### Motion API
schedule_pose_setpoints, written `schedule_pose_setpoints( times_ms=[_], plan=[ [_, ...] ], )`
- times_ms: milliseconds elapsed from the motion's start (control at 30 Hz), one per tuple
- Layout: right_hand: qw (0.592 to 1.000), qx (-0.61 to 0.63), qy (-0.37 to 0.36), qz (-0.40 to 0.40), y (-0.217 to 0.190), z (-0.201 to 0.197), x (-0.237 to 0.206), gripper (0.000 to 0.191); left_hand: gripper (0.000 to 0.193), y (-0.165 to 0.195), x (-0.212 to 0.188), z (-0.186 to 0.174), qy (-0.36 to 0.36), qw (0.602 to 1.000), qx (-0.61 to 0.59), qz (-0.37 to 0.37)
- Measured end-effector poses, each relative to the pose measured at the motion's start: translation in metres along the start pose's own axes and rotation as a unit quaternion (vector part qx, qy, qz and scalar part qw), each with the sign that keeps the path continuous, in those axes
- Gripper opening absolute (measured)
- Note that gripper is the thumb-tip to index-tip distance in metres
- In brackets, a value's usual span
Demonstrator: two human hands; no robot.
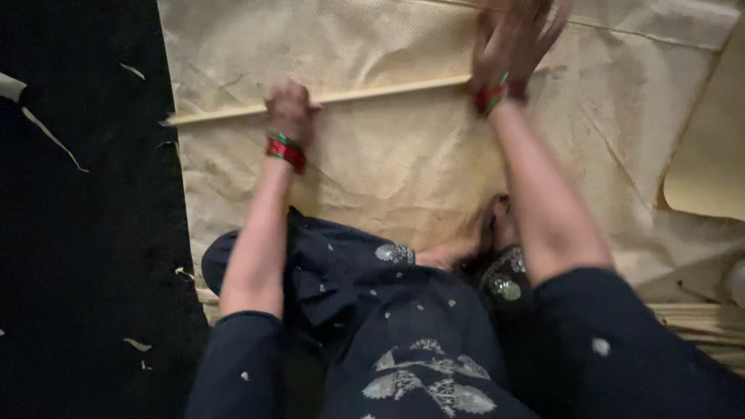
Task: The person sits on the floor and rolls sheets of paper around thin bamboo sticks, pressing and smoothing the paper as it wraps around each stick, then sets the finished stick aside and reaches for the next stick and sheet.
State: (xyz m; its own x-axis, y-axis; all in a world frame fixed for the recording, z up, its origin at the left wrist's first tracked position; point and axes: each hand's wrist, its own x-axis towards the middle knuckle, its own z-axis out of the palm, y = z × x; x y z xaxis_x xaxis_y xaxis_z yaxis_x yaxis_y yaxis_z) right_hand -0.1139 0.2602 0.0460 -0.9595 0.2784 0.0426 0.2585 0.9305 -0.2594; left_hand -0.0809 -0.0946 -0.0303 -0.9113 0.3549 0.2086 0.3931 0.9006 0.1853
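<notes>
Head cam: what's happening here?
A person leans over a creased tan sheet spread on a dark floor. The left hand is closed on a thin wooden stick lying across the sheet. The right hand, blurred, rests spread near the stick's other end. Thin scraps lie on the floor.

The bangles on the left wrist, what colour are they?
Red with green, seen in the head view: the bangles sit just below the left hand.
</notes>
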Motion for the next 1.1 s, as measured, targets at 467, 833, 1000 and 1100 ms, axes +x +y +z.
schedule_pose_setpoints(
  times_ms=[467,833,1000,1100],
  plan=[
    [0.95,-0.087,-0.299,-0.037,-0.017,0.024,-0.122,0.087,0.074,0.117,-0.076,0.001,-0.02,0.968,0.033,-0.249],
    [0.988,-0.056,0.087,-0.118,-0.096,0.047,-0.09,0.089,0.08,0.082,0.01,-0.024,-0.155,0.951,0.016,-0.266],
    [0.975,-0.164,-0.149,-0.006,-0.118,0.05,-0.043,0.081,0.076,0.056,0.018,-0.021,-0.168,0.943,-0.015,-0.285],
    [0.955,-0.225,-0.192,0.012,-0.127,0.051,-0.043,0.089,0.073,0.038,0.065,-0.013,-0.058,0.966,0.009,-0.253]
  ],
)
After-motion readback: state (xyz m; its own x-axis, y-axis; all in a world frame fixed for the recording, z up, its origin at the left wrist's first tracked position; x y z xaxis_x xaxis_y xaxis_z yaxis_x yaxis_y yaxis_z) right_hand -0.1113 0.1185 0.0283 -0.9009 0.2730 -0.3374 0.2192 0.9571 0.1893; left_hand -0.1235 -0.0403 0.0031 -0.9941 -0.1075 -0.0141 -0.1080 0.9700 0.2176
